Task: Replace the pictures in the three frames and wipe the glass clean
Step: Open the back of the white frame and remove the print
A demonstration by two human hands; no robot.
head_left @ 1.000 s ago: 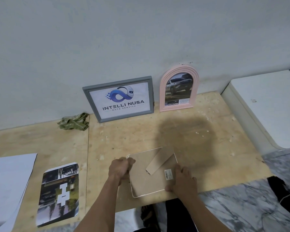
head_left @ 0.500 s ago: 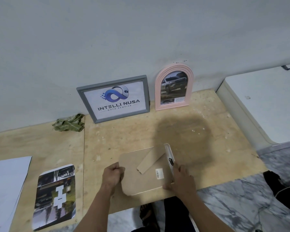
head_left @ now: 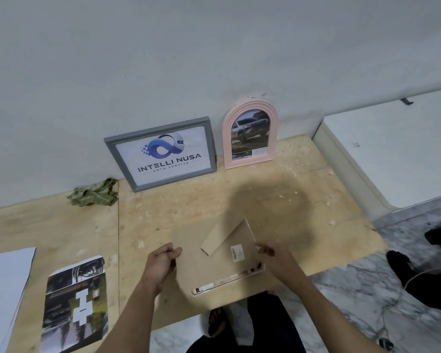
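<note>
A brown backing board point(head_left: 214, 268) with a fold-out stand point(head_left: 224, 236) lies face down near the table's front edge. It is shifted off its white frame, whose rim point(head_left: 227, 282) shows along the near side. My left hand point(head_left: 161, 263) pinches the board's left edge. My right hand point(head_left: 275, 258) hovers at the board's right edge with loosely spread fingers, fingertips just touching it. A grey frame point(head_left: 161, 154) with a logo print and a pink arched frame point(head_left: 250, 133) with a car picture lean on the wall. A loose printed picture point(head_left: 77, 304) lies at the left.
The work surface is a plywood table point(head_left: 303, 200). A crumpled green cloth point(head_left: 94, 193) sits by the wall at the left. White paper point(head_left: 3, 289) lies at the far left edge. A white cabinet point(head_left: 392, 149) stands at the right, with marble floor point(head_left: 354, 301) below.
The board and frame were flat under both hands, then the frame's right edge rose. Now the frame lies lower and the board is slid off its near rim. My right hand has loosened.
</note>
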